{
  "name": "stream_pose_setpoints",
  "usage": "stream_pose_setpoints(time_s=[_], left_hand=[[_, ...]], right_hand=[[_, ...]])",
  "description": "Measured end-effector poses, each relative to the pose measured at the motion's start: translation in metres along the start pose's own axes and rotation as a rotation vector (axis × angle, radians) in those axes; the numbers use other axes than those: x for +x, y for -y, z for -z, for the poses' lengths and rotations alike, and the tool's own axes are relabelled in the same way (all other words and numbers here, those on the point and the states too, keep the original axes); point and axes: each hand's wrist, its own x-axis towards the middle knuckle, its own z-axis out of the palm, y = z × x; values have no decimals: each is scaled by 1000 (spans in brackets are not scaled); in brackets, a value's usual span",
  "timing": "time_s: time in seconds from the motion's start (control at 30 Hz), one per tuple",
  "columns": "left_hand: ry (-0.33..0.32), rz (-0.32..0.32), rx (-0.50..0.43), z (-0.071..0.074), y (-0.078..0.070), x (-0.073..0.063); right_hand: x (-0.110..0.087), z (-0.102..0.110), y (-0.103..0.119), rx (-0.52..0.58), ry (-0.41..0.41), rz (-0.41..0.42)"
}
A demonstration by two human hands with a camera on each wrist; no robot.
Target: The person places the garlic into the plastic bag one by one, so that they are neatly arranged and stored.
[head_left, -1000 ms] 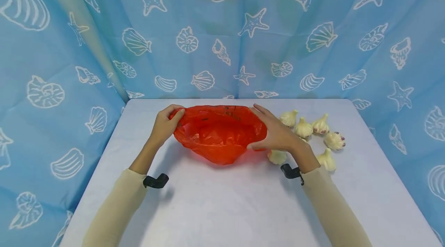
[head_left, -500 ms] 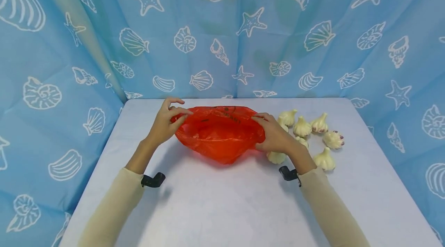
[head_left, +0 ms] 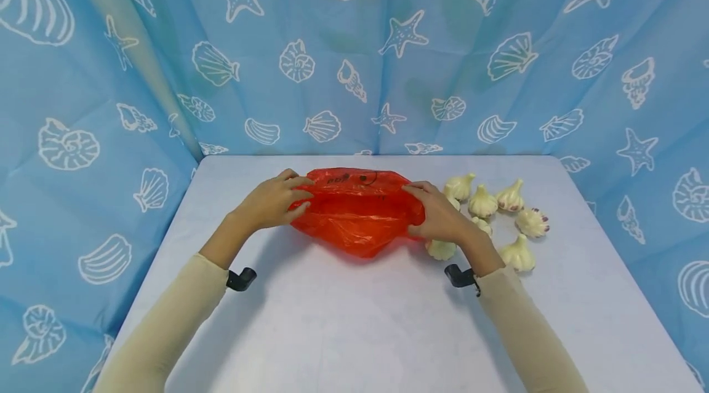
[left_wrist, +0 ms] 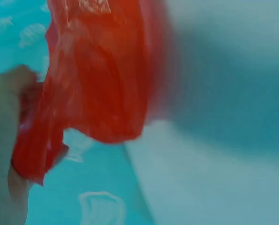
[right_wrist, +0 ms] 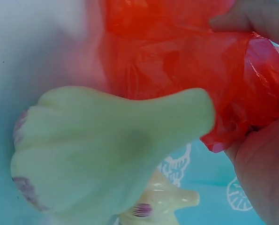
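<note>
A red plastic bag (head_left: 354, 227) with dark print inside its back rim sits mid-table, its mouth held apart toward me. My left hand (head_left: 271, 201) grips the bag's left edge, thumb in front and fingers behind. In the left wrist view, a crumpled part of the bag (left_wrist: 99, 79) runs into that hand. On the opposite side, my right hand (head_left: 443, 214) holds the right edge, its fingers over the back rim and its thumb lower at the front. The right wrist view shows the red film (right_wrist: 177, 61) between thumb and fingers. The bag's bottom inside is hidden.
Several garlic bulbs lie right of the bag, among them a bulb (head_left: 517, 253) near my right wrist and another (head_left: 532, 222) farther right. One bulb (right_wrist: 92, 150) looms large below the right hand. A blue shell-print curtain (head_left: 354, 42) surrounds the white table (head_left: 354, 325).
My left hand loosened from the bag's left edge, then moved right and took hold again, drawing that side inward. The right hand's fingers closed onto the right edge. The mouth became narrower.
</note>
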Motion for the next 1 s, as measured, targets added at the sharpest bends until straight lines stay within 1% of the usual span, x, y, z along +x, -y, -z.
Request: stream_pose_setpoints(time_s=[0.1,0.23,0.3,0.4,0.5,0.57,0.67,0.8,0.87,1.0], left_hand=[[77,46,-136,-13,9,0],[150,125,-227,-28,15,1],[187,174,-263,-34,17,2],[249,267,-369,-43,20,6],[288,361,-490,-55,24,6],[305,406,-539,-64,27,6],[306,439,-578,-78,30,5],[315,435,-606,-89,31,8],[327,427,-604,-92,29,11],[358,452,-598,-91,27,14]], right_hand=[[2,-2,-5,7,11,-15],[6,-3,-12,23,10,-52],[9,-3,-14,35,12,-68],[14,-3,-18,36,26,-92],[22,-8,-21,33,67,-112],[27,-11,-22,31,102,-126],[35,-15,-24,23,149,-134],[42,-15,-26,28,201,-143],[44,-15,-25,40,227,-147],[49,-16,-24,42,263,-171]])
